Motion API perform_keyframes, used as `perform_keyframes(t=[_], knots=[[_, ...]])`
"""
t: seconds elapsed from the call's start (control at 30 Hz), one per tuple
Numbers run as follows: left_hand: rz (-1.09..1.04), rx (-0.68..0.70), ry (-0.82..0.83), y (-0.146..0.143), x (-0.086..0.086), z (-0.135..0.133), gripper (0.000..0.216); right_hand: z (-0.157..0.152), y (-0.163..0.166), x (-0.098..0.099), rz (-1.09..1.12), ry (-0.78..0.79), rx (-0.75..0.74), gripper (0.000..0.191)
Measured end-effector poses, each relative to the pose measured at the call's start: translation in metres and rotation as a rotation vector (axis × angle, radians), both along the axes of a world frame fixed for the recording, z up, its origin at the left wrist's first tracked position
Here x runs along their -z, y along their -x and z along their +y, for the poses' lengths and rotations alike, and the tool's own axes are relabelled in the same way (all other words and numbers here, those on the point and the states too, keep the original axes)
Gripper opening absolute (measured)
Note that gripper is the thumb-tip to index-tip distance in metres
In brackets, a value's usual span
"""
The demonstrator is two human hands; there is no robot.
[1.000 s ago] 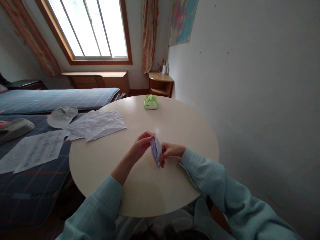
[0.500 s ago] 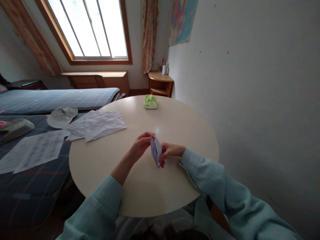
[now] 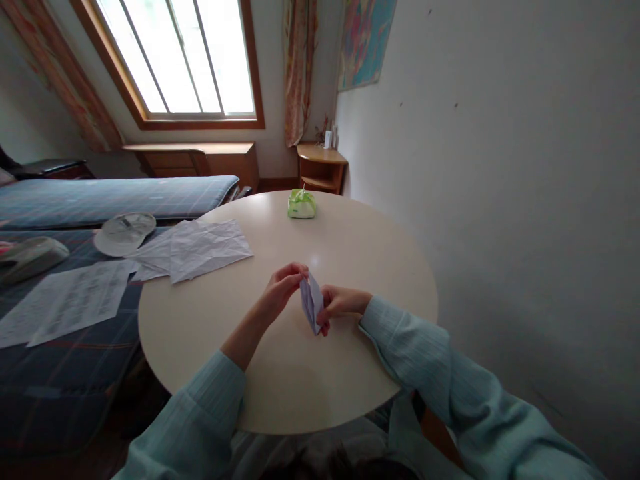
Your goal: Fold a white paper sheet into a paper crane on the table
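Between my hands, a small piece of folded white paper (image 3: pixel 311 303) is held up over the round cream table (image 3: pixel 280 393), with several layers showing along its near side. My left hand (image 3: pixel 281 288) pinches its upper left corner between thumb and fingertips. From the other side, my right hand (image 3: pixel 340 304) grips the lower right edge, thumb in front and fingers curled behind. Part of the paper is hidden by the right fingers.
Creased white sheets (image 3: pixel 207 248) lie over the table's left edge. Printed pages (image 3: pixel 75 300) and a pale cap (image 3: pixel 125 233) rest on the plaid-covered bed at left. A green tissue pack (image 3: pixel 301 204) stands at the table's far side. A white wall (image 3: pixel 525 200) rises at right.
Both hands keep their hold on the folded paper. The left fingertips have shifted very slightly, and the paper's top corner with them.
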State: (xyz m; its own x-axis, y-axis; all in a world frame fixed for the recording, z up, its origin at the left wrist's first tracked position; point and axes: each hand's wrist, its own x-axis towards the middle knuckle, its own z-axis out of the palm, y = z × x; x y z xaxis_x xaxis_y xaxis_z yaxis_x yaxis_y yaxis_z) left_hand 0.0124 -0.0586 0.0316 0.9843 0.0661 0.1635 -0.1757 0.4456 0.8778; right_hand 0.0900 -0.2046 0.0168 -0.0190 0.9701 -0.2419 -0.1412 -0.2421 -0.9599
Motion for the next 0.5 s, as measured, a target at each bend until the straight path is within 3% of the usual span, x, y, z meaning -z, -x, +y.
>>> perform_keyframes(t=[0.5], knots=[[-0.008, 0.001, 0.004, -0.001, 0.0002, -0.0005, 0.007, 0.0009, 0.0008, -0.0003, 0.019, 0.0, -0.004, 0.027]])
